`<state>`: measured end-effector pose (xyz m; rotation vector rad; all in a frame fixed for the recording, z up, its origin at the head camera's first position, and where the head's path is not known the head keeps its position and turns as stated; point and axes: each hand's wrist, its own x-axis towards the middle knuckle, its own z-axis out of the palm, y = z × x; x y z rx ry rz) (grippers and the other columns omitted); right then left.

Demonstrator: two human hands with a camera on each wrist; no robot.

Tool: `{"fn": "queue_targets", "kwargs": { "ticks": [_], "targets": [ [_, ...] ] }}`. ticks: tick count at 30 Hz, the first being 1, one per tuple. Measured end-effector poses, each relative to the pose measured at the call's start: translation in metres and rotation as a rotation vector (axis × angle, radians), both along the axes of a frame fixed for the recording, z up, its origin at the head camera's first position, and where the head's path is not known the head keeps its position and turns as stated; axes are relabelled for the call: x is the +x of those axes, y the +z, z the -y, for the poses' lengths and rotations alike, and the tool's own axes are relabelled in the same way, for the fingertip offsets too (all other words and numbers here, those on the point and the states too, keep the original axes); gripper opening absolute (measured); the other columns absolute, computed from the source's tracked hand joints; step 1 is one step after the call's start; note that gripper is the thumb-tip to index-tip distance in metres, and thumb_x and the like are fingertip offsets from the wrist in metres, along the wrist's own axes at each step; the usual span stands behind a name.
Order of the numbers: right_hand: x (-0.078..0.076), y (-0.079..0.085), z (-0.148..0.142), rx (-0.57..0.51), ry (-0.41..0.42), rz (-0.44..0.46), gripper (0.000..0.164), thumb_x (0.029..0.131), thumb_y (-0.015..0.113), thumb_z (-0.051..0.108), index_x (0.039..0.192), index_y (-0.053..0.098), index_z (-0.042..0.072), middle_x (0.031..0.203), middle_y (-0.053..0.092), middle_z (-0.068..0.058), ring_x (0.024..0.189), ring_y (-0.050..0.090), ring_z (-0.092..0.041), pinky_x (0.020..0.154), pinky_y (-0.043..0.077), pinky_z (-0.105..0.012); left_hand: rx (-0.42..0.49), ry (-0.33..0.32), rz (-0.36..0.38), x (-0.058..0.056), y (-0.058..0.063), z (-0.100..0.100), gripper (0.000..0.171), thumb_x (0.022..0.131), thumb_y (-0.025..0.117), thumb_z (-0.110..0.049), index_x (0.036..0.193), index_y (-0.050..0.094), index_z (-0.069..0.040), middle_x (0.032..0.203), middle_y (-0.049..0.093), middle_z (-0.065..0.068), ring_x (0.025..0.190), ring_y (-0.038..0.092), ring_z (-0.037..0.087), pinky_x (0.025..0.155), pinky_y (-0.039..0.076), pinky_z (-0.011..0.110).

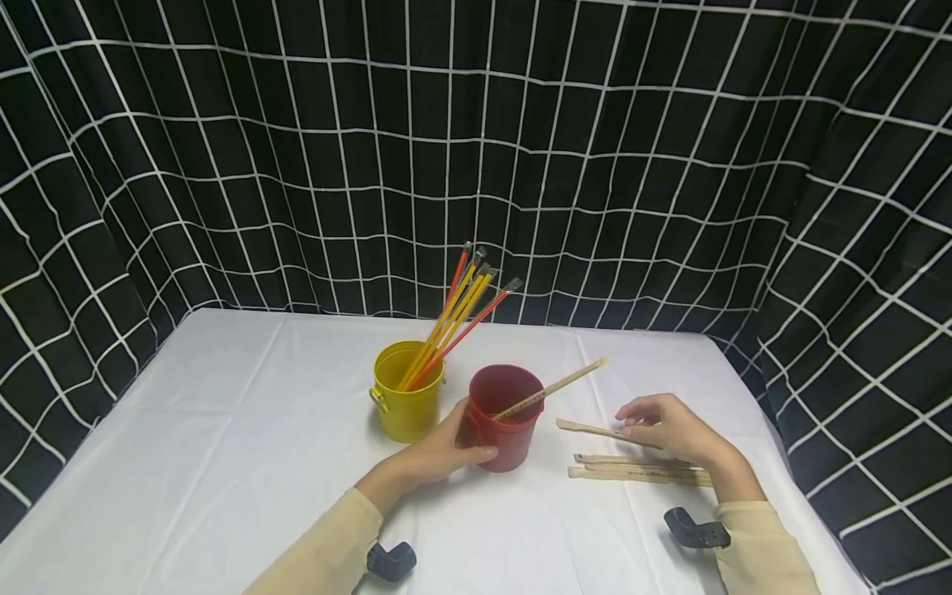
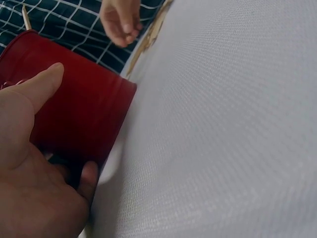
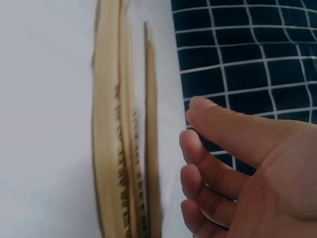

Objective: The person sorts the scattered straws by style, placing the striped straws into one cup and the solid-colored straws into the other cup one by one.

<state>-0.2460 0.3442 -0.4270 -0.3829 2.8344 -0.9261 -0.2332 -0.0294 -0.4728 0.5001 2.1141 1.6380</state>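
Note:
In the head view my left hand (image 1: 435,453) grips the side of a small red bucket (image 1: 513,446), thumb in front. The left wrist view shows the thumb along the bucket's wall (image 2: 84,99). One pale wooden stick (image 1: 568,383) leans out over the bucket's right rim. Over at the right, my right hand (image 1: 673,426) hovers by a loose wooden stick (image 1: 583,426), fingers loosely curled. A gap separates that hand (image 3: 233,173) from the nearest stick (image 3: 152,129) in the right wrist view.
A yellow bucket (image 1: 409,417) stands left of the red one, holding several thin red- and yellow-handled brushes (image 1: 461,306). More wooden sticks (image 1: 632,475) with printed lettering lie on the white tablecloth (image 1: 260,463). Behind hangs a black curtain (image 1: 461,149) with white grid lines.

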Motion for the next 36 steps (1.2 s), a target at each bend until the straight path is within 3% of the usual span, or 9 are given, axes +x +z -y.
{"fn": "queue_targets", "kwargs": {
  "ticks": [7,15,22,29,36],
  "targets": [
    [-0.003,-0.009,-0.005,0.063,-0.063,0.030,0.019,0.087,0.073,0.010,0.104,0.074,0.001,0.097,0.074,-0.011,0.091,0.068,-0.023,0.085,0.060,-0.047,-0.010,0.006,-0.004,-0.001,0.000,0.000,0.093,0.091,0.074,-0.033,0.162,0.015,-0.020,0.168,0.026,0.004,0.158,0.021,0.027,0.127,0.026,0.052],
    [-0.003,-0.018,-0.005,0.102,-0.082,0.021,0.017,0.087,0.073,0.012,0.100,0.074,0.003,0.090,0.073,-0.008,0.087,0.067,-0.022,0.086,0.059,-0.051,-0.022,0.011,0.007,0.000,0.000,0.000,0.094,0.091,0.075,-0.034,0.162,0.015,-0.019,0.168,0.027,0.007,0.157,0.023,0.028,0.126,0.029,0.050],
    [-0.003,-0.019,0.001,0.125,-0.130,0.009,0.011,0.085,0.073,0.010,0.095,0.074,0.005,0.082,0.068,-0.003,0.081,0.062,-0.018,0.083,0.059,-0.048,-0.016,0.006,0.010,0.000,0.001,0.000,0.093,0.091,0.074,-0.034,0.162,0.016,-0.021,0.168,0.027,0.005,0.158,0.021,0.028,0.126,0.029,0.051],
    [-0.002,-0.018,0.005,0.136,-0.117,-0.010,0.007,0.084,0.073,0.008,0.091,0.073,0.006,0.078,0.066,-0.002,0.077,0.060,-0.016,0.077,0.058,-0.042,-0.017,0.006,0.006,0.001,0.002,0.000,0.092,0.091,0.074,-0.034,0.162,0.016,-0.021,0.168,0.027,0.004,0.158,0.021,0.027,0.126,0.029,0.051],
    [-0.001,-0.006,0.006,0.123,-0.137,-0.076,0.006,0.086,0.071,0.010,0.092,0.071,0.008,0.090,0.071,-0.007,0.077,0.058,-0.018,0.069,0.051,-0.032,-0.016,0.006,-0.005,0.000,0.001,0.000,0.090,0.092,0.074,-0.033,0.161,0.018,-0.021,0.166,0.029,0.004,0.157,0.023,0.027,0.127,0.028,0.050]
  ]
}}
